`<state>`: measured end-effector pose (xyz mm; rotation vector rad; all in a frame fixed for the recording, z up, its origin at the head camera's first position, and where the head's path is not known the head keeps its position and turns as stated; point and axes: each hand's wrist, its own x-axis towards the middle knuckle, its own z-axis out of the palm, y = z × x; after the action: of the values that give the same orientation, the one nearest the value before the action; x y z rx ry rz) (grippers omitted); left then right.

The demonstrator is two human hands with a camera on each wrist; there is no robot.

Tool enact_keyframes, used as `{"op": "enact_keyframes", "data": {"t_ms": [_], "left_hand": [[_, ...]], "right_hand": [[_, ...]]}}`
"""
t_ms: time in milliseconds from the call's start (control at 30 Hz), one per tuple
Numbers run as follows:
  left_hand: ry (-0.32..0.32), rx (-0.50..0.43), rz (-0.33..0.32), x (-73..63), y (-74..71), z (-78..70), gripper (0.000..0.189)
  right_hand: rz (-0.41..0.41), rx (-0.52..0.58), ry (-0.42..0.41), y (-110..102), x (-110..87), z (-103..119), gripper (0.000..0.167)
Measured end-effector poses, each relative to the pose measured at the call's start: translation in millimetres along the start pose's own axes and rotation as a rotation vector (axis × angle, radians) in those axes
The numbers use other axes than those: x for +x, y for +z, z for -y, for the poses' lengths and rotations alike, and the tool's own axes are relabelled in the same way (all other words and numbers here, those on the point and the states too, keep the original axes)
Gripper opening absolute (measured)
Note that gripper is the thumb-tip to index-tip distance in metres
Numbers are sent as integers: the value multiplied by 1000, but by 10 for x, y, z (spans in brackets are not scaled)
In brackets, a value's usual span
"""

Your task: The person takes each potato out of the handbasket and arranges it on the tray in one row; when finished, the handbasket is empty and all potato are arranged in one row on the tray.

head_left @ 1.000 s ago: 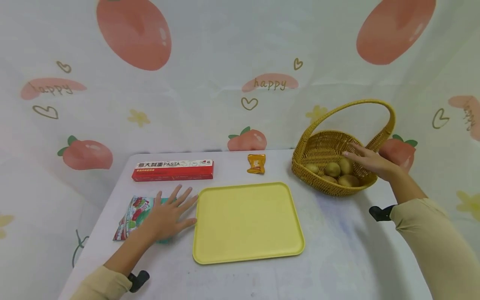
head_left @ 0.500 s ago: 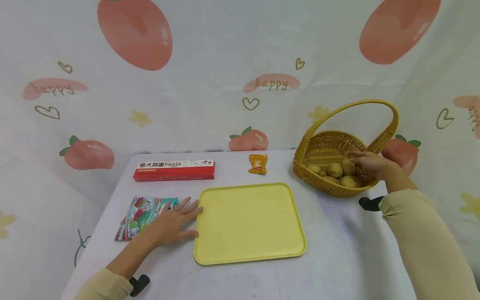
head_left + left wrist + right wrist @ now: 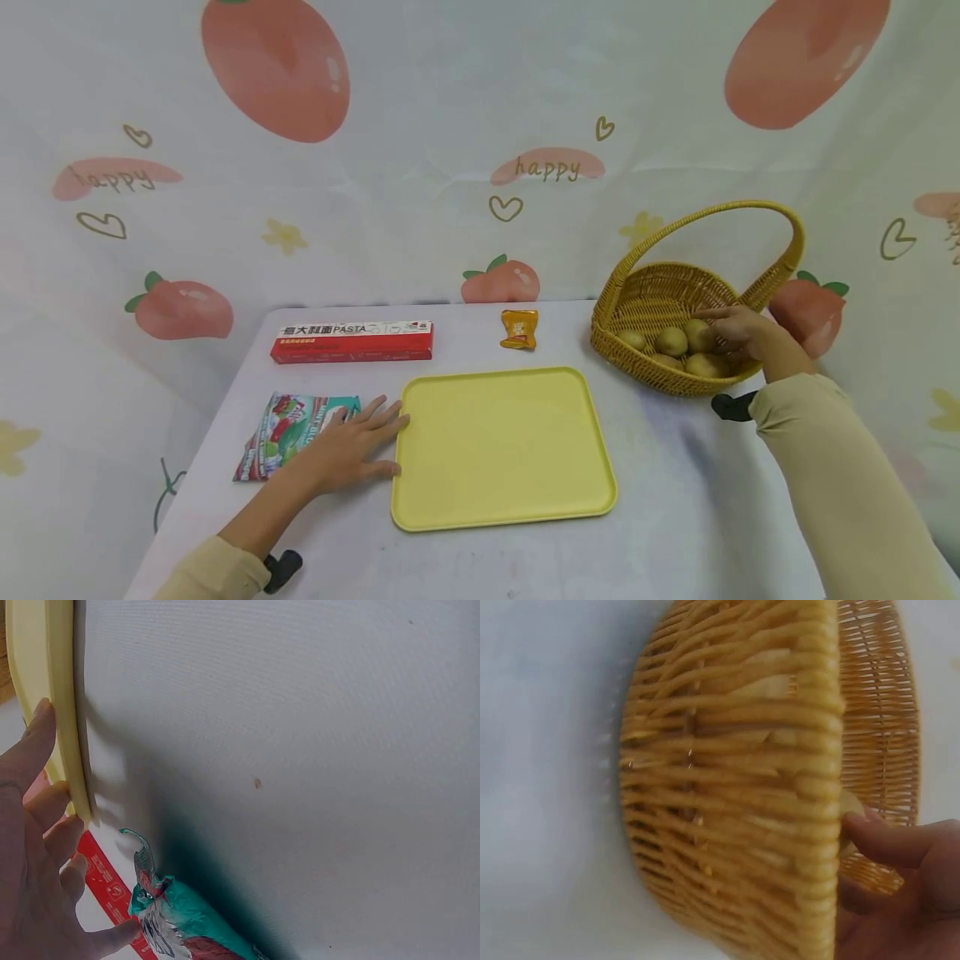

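My left hand (image 3: 345, 454) is spread with straight fingers, their tips at the left rim of a yellow tray (image 3: 502, 450). The left wrist view shows those fingertips on the tray's edge (image 3: 64, 712). To the right, a wicker basket (image 3: 652, 367) with a tall handle holds several potatoes (image 3: 671, 341). My right hand (image 3: 753, 333) reaches inside it, fingers curled down at a potato (image 3: 700, 335) on the right side. In the right wrist view, the thumb presses a pale potato (image 3: 849, 817); the basket's rim hides much of it and the other fingertips.
A red-and-white pasta box (image 3: 352, 342) lies at the back left. Behind my left hand is a green candy bag (image 3: 288, 433), partly covered. A small orange wrapped snack (image 3: 519, 329) lies behind the tray. The basket handle (image 3: 705, 215) arches above the right hand.
My right hand has lowered into the basket and its fingers have curled onto a potato. My left hand has come down to the tray's left edge.
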<state>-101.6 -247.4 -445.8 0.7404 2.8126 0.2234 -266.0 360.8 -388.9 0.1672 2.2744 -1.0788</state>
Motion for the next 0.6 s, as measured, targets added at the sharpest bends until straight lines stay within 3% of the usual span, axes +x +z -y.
{"op": "enact_keyframes", "data": {"t_ms": [233, 367, 600], "left_hand": [[10, 14, -2, 1, 6, -11, 77], [15, 41, -15, -9, -9, -25, 75], [32, 65, -36, -18, -23, -33, 74]], "right_hand": [[14, -35, -117, -67, -130, 47, 65], [25, 8, -191, -112, -221, 113, 64], [38, 10, -294, -66, -480, 255, 58]]}}
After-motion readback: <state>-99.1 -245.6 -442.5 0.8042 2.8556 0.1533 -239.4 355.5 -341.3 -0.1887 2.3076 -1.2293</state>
